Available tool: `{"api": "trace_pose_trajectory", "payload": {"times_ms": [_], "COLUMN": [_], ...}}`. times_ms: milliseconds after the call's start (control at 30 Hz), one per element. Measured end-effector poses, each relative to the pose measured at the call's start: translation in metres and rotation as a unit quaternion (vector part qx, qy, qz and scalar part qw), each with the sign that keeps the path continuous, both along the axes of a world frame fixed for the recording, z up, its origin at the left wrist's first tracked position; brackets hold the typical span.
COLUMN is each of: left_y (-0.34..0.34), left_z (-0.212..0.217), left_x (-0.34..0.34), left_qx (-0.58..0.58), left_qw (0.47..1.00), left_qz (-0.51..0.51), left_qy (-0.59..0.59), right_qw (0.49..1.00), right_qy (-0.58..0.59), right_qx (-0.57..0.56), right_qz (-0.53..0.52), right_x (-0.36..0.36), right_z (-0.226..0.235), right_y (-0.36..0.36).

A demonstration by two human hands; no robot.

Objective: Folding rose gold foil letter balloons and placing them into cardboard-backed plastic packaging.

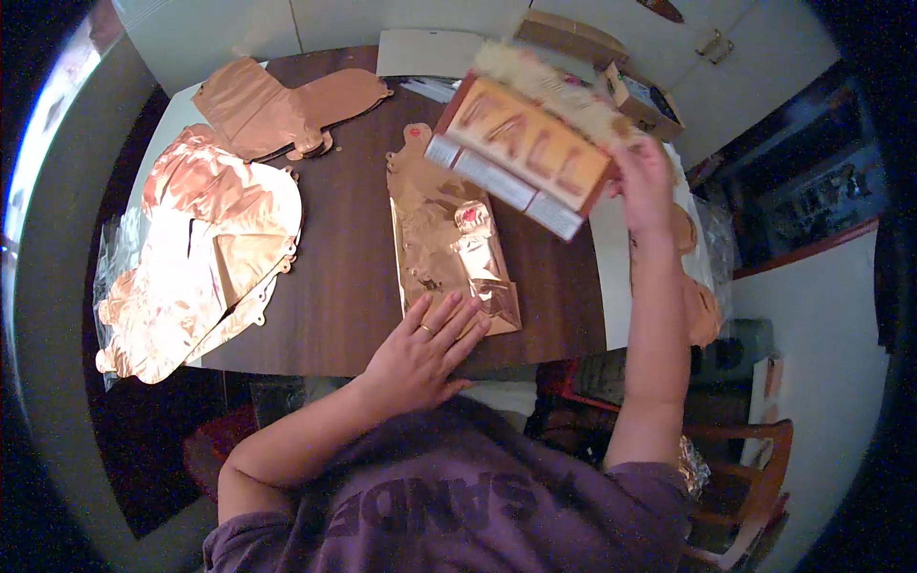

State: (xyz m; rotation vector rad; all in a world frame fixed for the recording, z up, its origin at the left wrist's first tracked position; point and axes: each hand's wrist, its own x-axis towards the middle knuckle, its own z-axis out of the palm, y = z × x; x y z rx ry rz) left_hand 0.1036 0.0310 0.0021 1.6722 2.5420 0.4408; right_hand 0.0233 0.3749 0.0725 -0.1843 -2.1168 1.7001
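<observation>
My left hand (413,355) lies flat, fingers stretched out, on the lower end of a folded, shiny copper-coloured foil piece (425,229), which looks like a flat, uninflated foil balloon. A small red mark shows near its top tab. To the right, my right hand (646,186) grips the right end of a printed orange-and-cream cardboard package (535,143) with large lettering and white label strips along its lower edge. The package is tilted and held above the table, slightly blurred.
More flat copper foil pieces (215,248) are heaped on the table's left side, others (258,110) behind them. Further foil pieces (702,310) lie at the right edge. Cardboard boxes (573,38) stand at the back by white cabinets. A wooden chair (764,477) is at lower right.
</observation>
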Motion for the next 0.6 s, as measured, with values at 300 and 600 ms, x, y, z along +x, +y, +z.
{"api": "trace_pose_trajectory", "payload": {"times_ms": [300, 600], "left_y": [-0.023, -0.006], "left_z": [0.019, -0.004], "left_x": [0.024, -0.036], "left_qx": [0.253, 0.110], "left_qw": [0.931, 0.989], "left_qz": [-0.164, 0.085], "left_qy": [0.204, 0.046], "right_qw": [0.941, 0.859], "right_qy": [-0.282, -0.237], "right_qx": [0.058, 0.447], "right_qz": [0.179, 0.077], "right_x": [0.050, 0.024], "right_z": [-0.024, -0.037], "right_y": [-0.054, -0.089]}}
